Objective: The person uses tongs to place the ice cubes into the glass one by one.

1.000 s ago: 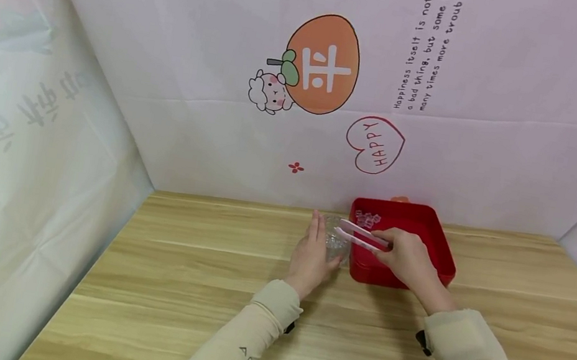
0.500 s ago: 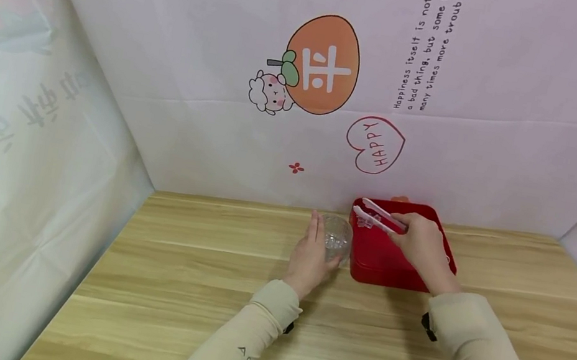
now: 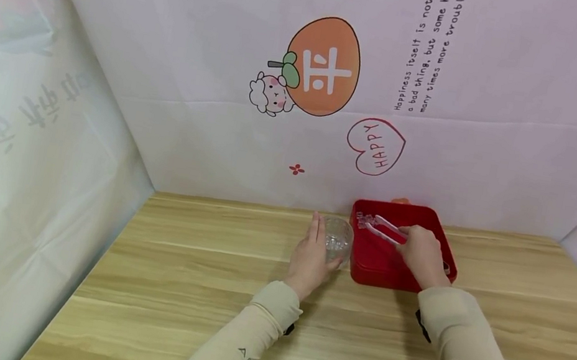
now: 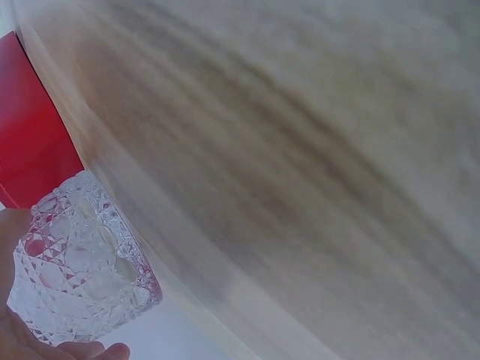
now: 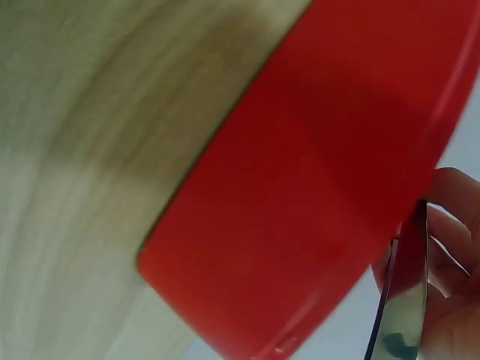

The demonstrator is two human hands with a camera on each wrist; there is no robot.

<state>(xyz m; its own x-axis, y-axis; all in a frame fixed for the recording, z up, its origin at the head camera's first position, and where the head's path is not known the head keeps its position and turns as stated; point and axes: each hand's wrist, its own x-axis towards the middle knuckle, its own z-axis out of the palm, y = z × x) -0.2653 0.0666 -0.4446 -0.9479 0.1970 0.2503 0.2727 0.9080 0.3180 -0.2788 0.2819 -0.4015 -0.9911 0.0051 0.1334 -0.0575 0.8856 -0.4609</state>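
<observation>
A clear cut-glass tumbler (image 3: 341, 239) stands on the table, touching or nearly touching the left side of a red box (image 3: 383, 277). My left hand (image 3: 307, 262) grips this glass, fingers along its far left and thumb at its near side; clear bits show inside. The left wrist view shows the glass's diamond pattern (image 4: 71, 262). With my right hand (image 3: 420, 257) I hold a pair of tongs (image 3: 384, 235) over the box. Their parted tips are at several small clear pieces (image 3: 363, 221) in the back left corner; whether a piece is pinched cannot be told.
The box's high red wall (image 5: 262, 187) fills much of the right wrist view. A small dark and white object (image 3: 446, 268) shows at its right rim. Behind stands a printed white backdrop (image 3: 225, 151), close to the wood-grain table's (image 3: 182, 276) back edge.
The tongs went from above the glass to the back left corner of the box, then lowered slightly toward the near right among the clear pieces. The left hand and glass stayed put.
</observation>
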